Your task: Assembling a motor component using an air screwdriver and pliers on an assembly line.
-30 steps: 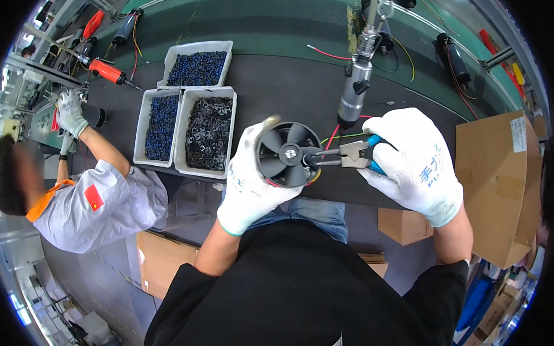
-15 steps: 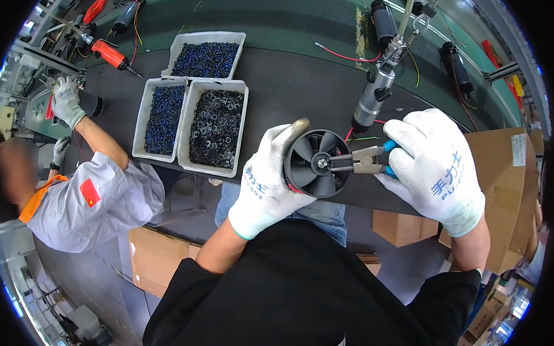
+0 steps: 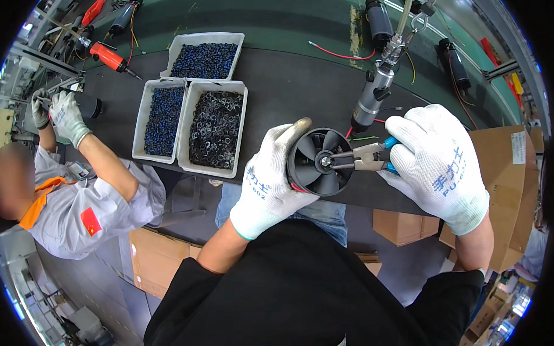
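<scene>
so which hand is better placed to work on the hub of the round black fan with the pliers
Right. The right hand already grips the blue-handled metal pliers, their tips at the hub of the round black plastic fan. The left hand is wrapped around the fan's housing, steadying it.

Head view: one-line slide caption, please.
Left hand grips black fan; right hand sets pliers at its hub.

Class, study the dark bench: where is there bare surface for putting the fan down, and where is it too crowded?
Bare dark mat lies between the three trays and the hanging screwdriver. Crowded: the far green belt with motors and wires, and around the left hand, fan, pliers and right hand.
</scene>
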The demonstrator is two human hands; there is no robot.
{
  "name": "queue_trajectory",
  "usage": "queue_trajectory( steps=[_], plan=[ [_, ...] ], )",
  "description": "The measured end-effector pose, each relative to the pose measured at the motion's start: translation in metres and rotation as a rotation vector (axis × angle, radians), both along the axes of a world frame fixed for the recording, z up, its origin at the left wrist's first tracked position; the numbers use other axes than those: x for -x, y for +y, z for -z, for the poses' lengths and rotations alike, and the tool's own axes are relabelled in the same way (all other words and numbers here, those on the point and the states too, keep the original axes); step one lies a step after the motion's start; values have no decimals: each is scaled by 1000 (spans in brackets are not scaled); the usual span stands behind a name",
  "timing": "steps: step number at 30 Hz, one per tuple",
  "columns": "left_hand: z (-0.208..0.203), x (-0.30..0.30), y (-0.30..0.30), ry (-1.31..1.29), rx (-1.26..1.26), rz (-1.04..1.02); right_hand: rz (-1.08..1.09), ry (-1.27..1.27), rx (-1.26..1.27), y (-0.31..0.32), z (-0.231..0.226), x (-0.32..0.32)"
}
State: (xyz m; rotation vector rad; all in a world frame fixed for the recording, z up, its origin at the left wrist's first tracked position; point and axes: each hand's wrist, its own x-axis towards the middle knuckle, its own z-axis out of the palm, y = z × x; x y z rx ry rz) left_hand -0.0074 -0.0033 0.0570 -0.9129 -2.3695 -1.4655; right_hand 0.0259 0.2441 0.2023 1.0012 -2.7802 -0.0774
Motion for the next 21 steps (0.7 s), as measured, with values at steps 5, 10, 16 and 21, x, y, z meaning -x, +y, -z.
queue_trajectory(
  steps=[5,10,16,21],
  plan=[
    [2,1,0,12,27,12,23,-4,-74,0,-4,5],
    [6,2,1,19,42,35,49,-45,-100,1,-7,4],
    [6,-1,2,16,39,35,58,-41,-101,5,-4,0],
    [5,-1,3,16,43,24,68,-29,-102,1,-6,-3]
  ],
)
